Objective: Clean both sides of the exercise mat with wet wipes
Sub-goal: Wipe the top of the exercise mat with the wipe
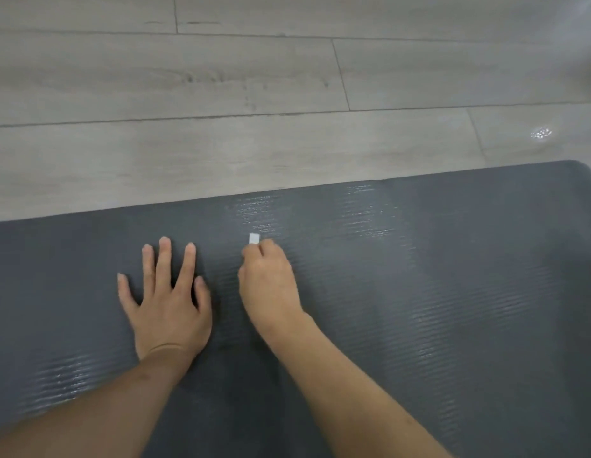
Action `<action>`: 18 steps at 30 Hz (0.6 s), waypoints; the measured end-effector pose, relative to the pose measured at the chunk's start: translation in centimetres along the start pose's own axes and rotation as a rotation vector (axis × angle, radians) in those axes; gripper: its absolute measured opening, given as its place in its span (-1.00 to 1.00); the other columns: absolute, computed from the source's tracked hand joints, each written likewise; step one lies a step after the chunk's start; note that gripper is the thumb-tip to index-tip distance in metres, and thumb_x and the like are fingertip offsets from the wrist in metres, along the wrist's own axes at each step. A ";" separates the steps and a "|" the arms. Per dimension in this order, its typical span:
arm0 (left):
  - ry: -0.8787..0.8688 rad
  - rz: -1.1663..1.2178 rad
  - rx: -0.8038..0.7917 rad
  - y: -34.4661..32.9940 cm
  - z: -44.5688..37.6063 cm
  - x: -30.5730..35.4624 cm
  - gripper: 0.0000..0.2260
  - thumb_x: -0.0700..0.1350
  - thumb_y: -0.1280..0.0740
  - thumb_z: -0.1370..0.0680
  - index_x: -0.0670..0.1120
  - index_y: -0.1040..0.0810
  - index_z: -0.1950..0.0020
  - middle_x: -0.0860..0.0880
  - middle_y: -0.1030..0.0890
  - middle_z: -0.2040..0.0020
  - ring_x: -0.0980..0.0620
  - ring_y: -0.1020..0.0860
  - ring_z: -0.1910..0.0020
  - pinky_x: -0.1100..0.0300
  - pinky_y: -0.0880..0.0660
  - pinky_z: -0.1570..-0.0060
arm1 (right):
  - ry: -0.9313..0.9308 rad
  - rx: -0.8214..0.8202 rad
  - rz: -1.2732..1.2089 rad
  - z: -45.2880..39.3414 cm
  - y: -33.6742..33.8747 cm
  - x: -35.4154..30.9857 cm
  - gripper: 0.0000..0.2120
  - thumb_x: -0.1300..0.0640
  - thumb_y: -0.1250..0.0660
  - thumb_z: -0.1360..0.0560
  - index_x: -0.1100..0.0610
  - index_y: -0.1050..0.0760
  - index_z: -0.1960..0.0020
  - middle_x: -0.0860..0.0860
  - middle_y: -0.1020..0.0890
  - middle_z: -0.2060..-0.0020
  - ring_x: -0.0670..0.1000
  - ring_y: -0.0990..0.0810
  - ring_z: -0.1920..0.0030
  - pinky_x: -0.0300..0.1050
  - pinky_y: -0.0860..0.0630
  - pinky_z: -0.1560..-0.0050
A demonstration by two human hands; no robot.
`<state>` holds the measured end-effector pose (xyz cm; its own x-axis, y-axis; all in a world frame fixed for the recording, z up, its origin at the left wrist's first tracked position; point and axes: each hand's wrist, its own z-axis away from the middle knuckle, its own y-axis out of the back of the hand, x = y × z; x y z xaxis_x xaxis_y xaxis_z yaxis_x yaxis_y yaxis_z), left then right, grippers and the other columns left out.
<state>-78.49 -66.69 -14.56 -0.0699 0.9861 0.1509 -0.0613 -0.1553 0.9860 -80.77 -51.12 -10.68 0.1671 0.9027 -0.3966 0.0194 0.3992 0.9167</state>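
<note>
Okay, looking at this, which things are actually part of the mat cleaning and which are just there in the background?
Part of the job:
mat, dark grey, with wet streaks
wipe, a small white piece gripped in the right hand
left hand, pressed flat on the mat

Just there:
floor, pale wood planks beyond the mat

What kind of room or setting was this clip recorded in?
Probably an indoor room, a home or a small workout space; nothing settles which. A dark grey exercise mat lies flat on pale wood-look plank flooring, and glossy streaks near the mat's far edge look like wet patches. No furniture or walls show.
</note>
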 end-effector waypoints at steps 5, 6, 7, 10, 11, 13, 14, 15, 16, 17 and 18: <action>-0.003 -0.045 -0.009 0.0 0.1 0.0 -0.48 0.09 0.01 -0.68 0.11 -0.15 -0.67 -0.03 -0.06 -0.70 -0.03 0.07 -0.68 -0.31 0.11 -0.57 | -0.074 0.123 0.049 -1.6 4.6 9.4 -0.96 0.32 -0.39 -0.43 0.26 -0.56 0.12 0.20 -0.55 0.18 0.25 -0.54 0.18 0.04 -0.50 0.20; -0.005 -0.054 -0.011 0.0 0.1 0.1 -0.49 0.07 -0.02 -0.69 0.11 -0.14 -0.67 -0.04 -0.06 -0.70 -0.04 0.07 -0.68 -0.31 0.11 -0.57 | -0.202 0.154 0.078 -2.0 6.3 12.6 -0.94 0.30 -0.35 -0.47 0.28 -0.57 0.07 0.22 -0.55 0.14 0.27 -0.54 0.14 0.03 -0.44 0.15; -0.004 -0.061 -0.015 0.0 0.0 0.2 -0.49 0.05 -0.06 -0.70 0.12 -0.14 -0.67 -0.04 -0.05 -0.70 -0.05 0.08 -0.68 -0.32 0.10 -0.57 | -0.307 0.185 0.106 -2.1 7.7 15.1 -0.90 0.29 -0.32 -0.50 0.29 -0.58 0.03 0.24 -0.55 0.10 0.29 -0.53 0.11 0.00 -0.36 0.13; 0.007 -0.064 -0.033 0.2 0.0 0.2 -0.47 0.05 -0.12 -0.69 0.13 -0.13 -0.68 -0.04 -0.04 -0.70 -0.05 0.09 -0.68 -0.33 0.11 -0.57 | -0.507 0.272 0.117 -1.9 8.2 16.0 -0.85 0.27 -0.27 -0.54 0.29 -0.58 -0.02 0.24 -0.56 0.04 0.28 -0.52 0.07 -0.02 -0.28 0.10; 0.004 -0.066 -0.035 0.2 0.1 0.2 -0.48 0.05 -0.10 -0.69 0.13 -0.13 -0.68 -0.04 -0.03 -0.70 -0.05 0.09 -0.68 -0.32 0.11 -0.57 | -0.506 0.280 0.117 -2.0 7.2 14.3 -0.84 0.28 -0.27 -0.53 0.28 -0.58 -0.04 0.23 -0.57 0.04 0.27 -0.54 0.07 0.00 -0.33 0.09; 0.002 -0.070 -0.031 0.2 0.0 0.2 -0.48 0.08 -0.01 -0.68 0.13 -0.12 -0.68 -0.03 -0.03 -0.70 -0.04 0.09 -0.68 -0.31 0.12 -0.57 | -0.368 0.211 0.094 -1.9 3.8 8.8 -0.81 0.29 -0.33 -0.44 0.27 -0.60 -0.04 0.19 -0.59 0.11 0.23 -0.58 0.13 0.00 -0.45 0.12; 0.001 -0.064 -0.031 0.2 -0.1 0.2 -0.47 0.10 0.03 -0.67 0.14 -0.13 -0.67 -0.03 -0.03 -0.70 -0.04 0.10 -0.68 -0.30 0.13 -0.58 | -0.253 0.144 0.056 -1.3 2.0 5.4 -0.81 0.31 -0.40 -0.38 0.27 -0.61 0.01 0.17 -0.59 0.16 0.20 -0.58 0.18 -0.04 -0.49 0.19; 0.000 -0.055 -0.032 0.3 0.0 0.2 -0.46 0.11 0.05 -0.66 0.14 -0.13 -0.67 -0.03 -0.04 -0.70 -0.03 0.09 -0.68 -0.30 0.13 -0.58 | -0.124 0.079 0.012 -0.2 0.6 2.5 -0.81 0.33 -0.45 -0.32 0.27 -0.60 0.07 0.16 -0.58 0.20 0.17 -0.58 0.23 -0.07 -0.51 0.27; -0.003 -0.051 -0.031 0.3 0.0 0.2 -0.46 0.11 0.06 -0.66 0.14 -0.14 -0.67 -0.03 -0.04 -0.70 -0.03 0.09 -0.68 -0.30 0.12 -0.58 | 0.007 0.028 -0.009 0.8 0.1 0.5 -0.83 0.35 -0.48 -0.32 0.26 -0.59 0.10 0.14 -0.57 0.21 0.15 -0.56 0.24 -0.08 -0.53 0.31; -0.003 -0.053 -0.031 0.3 0.1 0.1 -0.46 0.11 0.07 -0.66 0.14 -0.14 -0.67 -0.03 -0.04 -0.70 -0.02 0.09 -0.68 -0.30 0.12 -0.58 | 0.101 -0.007 -0.032 1.2 0.1 0.3 -0.87 0.34 -0.46 -0.36 0.25 -0.58 0.10 0.13 -0.55 0.20 0.14 -0.55 0.22 -0.06 -0.56 0.32; -0.002 -0.056 -0.030 0.3 0.0 0.1 -0.46 0.12 0.07 -0.67 0.14 -0.14 -0.67 -0.02 -0.04 -0.70 -0.02 0.10 -0.68 -0.30 0.11 -0.58 | 0.136 -0.007 -0.036 0.9 0.6 1.7 -0.92 0.32 -0.42 -0.42 0.24 -0.57 0.09 0.12 -0.53 0.19 0.14 -0.53 0.21 -0.03 -0.54 0.31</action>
<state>-78.51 -66.66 -14.26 -0.0631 0.9934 0.0958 -0.0949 -0.1015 0.9903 -79.58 -49.46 -10.73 0.0313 0.9011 -0.4325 0.0163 0.4322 0.9016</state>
